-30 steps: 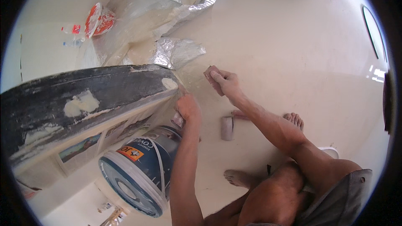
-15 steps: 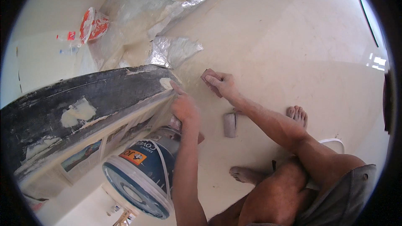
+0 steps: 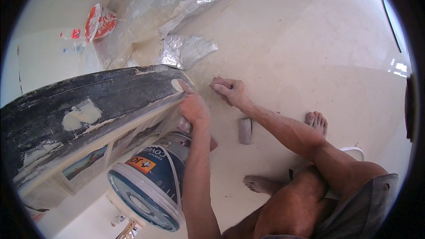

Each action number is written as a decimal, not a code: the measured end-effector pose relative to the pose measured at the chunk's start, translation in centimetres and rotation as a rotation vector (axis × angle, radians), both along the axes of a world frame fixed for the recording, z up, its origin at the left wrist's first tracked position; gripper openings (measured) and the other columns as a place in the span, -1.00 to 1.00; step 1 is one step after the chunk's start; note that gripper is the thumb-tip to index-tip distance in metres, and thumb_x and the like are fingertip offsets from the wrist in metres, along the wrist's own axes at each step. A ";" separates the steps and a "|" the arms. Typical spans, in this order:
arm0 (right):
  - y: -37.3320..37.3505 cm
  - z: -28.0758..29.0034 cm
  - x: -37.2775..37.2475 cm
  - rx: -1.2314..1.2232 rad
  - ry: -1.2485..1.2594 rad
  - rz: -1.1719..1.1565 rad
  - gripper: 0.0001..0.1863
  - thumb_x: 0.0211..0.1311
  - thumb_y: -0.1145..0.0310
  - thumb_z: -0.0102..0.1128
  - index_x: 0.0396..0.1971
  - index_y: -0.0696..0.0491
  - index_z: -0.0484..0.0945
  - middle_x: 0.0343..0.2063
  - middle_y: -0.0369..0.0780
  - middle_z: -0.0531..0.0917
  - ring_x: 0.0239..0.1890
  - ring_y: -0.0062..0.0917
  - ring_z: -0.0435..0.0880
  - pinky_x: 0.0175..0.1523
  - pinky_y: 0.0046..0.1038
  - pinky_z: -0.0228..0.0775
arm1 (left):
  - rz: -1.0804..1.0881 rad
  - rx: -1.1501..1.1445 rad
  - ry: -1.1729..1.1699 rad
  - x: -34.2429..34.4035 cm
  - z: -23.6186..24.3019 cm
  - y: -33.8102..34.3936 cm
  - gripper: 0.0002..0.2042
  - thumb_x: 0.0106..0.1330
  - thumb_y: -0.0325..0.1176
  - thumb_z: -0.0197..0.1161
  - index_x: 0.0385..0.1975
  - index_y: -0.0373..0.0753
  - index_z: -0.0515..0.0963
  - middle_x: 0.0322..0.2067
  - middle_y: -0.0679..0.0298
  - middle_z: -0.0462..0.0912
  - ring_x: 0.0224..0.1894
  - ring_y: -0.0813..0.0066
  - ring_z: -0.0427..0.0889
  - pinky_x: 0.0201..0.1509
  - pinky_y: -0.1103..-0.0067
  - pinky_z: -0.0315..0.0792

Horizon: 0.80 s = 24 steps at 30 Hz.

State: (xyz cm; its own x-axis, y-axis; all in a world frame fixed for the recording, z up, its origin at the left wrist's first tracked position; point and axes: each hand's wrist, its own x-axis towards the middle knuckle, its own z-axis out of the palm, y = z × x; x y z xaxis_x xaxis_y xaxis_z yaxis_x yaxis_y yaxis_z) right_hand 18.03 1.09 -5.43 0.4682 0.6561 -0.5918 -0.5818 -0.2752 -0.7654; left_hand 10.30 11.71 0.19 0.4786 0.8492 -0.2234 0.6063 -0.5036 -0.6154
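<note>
My right hand (image 3: 236, 93), fingers closed, pinches a folded reddish-brown piece of sandpaper (image 3: 220, 89) over the pale floor. With its index finger stretched out, my left hand (image 3: 195, 107) touches or nearly touches a white filler patch (image 3: 177, 85) at the end of a long black panel (image 3: 128, 84). Its other fingers look bent and partly hidden. Just under that hand, a greyish-pink piece (image 3: 184, 125) shows; I cannot tell whether it is held. Another folded grey-brown piece of sandpaper (image 3: 245, 131) lies on the floor near my right forearm.
A dark blue paint bucket (image 3: 152, 168) stands beside my left forearm. Newspaper (image 3: 86, 161) covers the strip below the panel. Beyond the panel are crumpled plastic sheeting (image 3: 146, 17), a filler-smeared red tub (image 3: 102, 22) and a clear bottle (image 3: 73, 40). My bare feet (image 3: 261, 185) are close by.
My left index finger has shifted slightly up across the white patch. The sandpaper in my right hand has moved a little left and looks turned. The view has shifted slightly.
</note>
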 end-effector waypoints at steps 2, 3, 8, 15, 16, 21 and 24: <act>0.1 0.1 -0.1 -0.007 -0.006 0.021 -0.67 0.19 0.12 0.27 -0.28 0.10 0.69 -0.69 -0.37 0.52 -0.70 -0.71 0.42 -0.61 -0.55 0.25 | -0.032 -0.010 0.012 -0.2 -0.6 -0.8 -0.28 0.27 -0.35 0.08 0.38 -0.45 -0.05 -0.55 0.34 0.68 -0.54 0.47 0.68 -0.49 0.54 0.52; 0.1 0.4 -0.1 -0.001 0.011 0.024 -0.68 0.21 0.13 0.28 -0.29 0.12 0.68 -0.68 -0.37 0.51 -0.70 -0.72 0.41 -0.63 -0.56 0.22 | -0.047 -0.014 0.019 -0.5 -0.8 -1.0 -0.30 0.27 -0.35 0.08 0.37 -0.47 -0.04 -0.56 0.30 0.68 -0.53 0.43 0.69 -0.47 0.52 0.53; -0.2 1.8 0.3 0.006 -0.002 0.009 -0.69 0.24 0.17 0.27 -0.28 0.14 0.66 -0.66 -0.37 0.50 -0.70 -0.73 0.38 -0.67 -0.58 0.14 | -0.006 -0.081 -0.060 -0.4 0.5 -0.7 -0.31 0.28 -0.36 0.06 0.37 -0.46 -0.03 -0.56 0.30 0.68 -0.52 0.43 0.69 -0.49 0.53 0.52; 0.3 1.7 0.0 -0.004 -0.080 0.046 -0.63 0.19 0.05 0.23 -0.23 0.05 0.70 -0.68 -0.33 0.55 -0.64 -0.68 0.47 -0.49 -0.48 0.35 | -0.056 -0.057 0.007 -0.5 1.2 -0.9 -0.34 0.27 -0.38 0.09 0.37 -0.40 0.05 -0.55 0.31 0.69 -0.54 0.46 0.69 -0.51 0.55 0.51; 0.6 1.4 0.1 -0.003 -0.138 0.056 -0.61 0.18 0.02 0.22 -0.26 0.06 0.70 -0.68 -0.32 0.56 -0.63 -0.66 0.49 -0.46 -0.46 0.37 | -0.060 -0.054 0.008 -0.5 0.9 -1.2 -0.35 0.27 -0.38 0.09 0.37 -0.38 0.06 -0.54 0.31 0.69 -0.52 0.45 0.69 -0.49 0.54 0.52; 3.9 0.8 0.0 -0.006 -0.253 0.194 -0.52 0.15 -0.09 0.15 -0.35 0.08 0.70 -0.65 -0.14 0.61 -0.55 -0.41 0.61 -0.33 -0.31 0.44 | -0.058 -0.229 0.044 -4.2 -2.6 -1.5 -0.31 0.22 -0.35 0.15 0.37 -0.32 0.09 -0.47 0.22 0.70 -0.38 0.32 0.71 -0.33 0.42 0.54; 6.2 0.5 -0.3 0.013 -0.419 0.205 -0.53 0.16 -0.09 0.13 -0.35 0.05 0.71 -0.59 -0.04 0.64 -0.47 -0.23 0.67 -0.29 -0.22 0.46 | 0.093 -0.410 0.002 -6.4 -3.2 -3.0 -0.23 0.17 -0.31 0.21 0.39 -0.31 0.04 -0.39 0.12 0.70 -0.29 0.20 0.71 -0.21 0.34 0.53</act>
State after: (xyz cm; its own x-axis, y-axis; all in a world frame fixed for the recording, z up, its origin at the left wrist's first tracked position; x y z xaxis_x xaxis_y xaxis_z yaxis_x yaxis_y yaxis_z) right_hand 17.77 7.29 -4.97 0.5251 0.7661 -0.3707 -0.1561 -0.3415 -0.9268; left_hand 3.94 8.76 -3.01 0.4033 0.7293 -0.5526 0.6596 -0.6503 -0.3768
